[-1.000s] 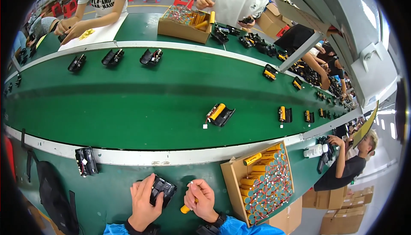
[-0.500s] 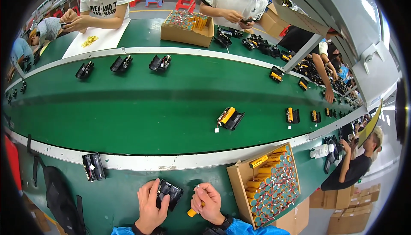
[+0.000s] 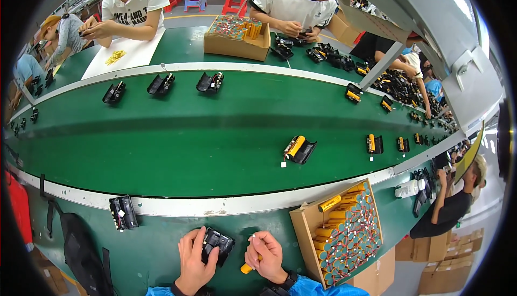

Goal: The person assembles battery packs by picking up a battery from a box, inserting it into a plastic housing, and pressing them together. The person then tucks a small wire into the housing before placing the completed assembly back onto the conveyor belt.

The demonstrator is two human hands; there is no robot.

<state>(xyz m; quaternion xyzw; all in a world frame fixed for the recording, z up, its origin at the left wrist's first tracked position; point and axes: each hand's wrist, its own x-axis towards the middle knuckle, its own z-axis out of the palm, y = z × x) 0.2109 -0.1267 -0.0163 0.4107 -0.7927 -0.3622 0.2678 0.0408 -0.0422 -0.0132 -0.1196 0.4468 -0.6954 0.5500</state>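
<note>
My left hand (image 3: 195, 258) grips an opened black plastic housing (image 3: 218, 246) on the near green bench, thumb on its near side and fingers along its left. Just to the right, my right hand (image 3: 265, 255) has its fingers curled round a yellow cylindrical battery (image 3: 246, 268), whose lower end shows below the fingers. A small white connector (image 3: 253, 236) sticks out at the fingertips; its wires are mostly hidden. The battery and the housing are apart. Another open black housing (image 3: 124, 212) lies further left, by the belt's white rail.
An open cardboard box (image 3: 305, 237) of yellow wired batteries stands at my right. A black bag (image 3: 81, 253) lies at left. Housings, some with batteries (image 3: 295, 148), sit on the green conveyor belt (image 3: 215, 156). Co-workers sit across it; a white bottle (image 3: 409, 189) stands further right.
The whole view has shifted slightly, so things appear a little further right. Both hands keep their holds on the housing and the battery, with hardly any movement between them.
</note>
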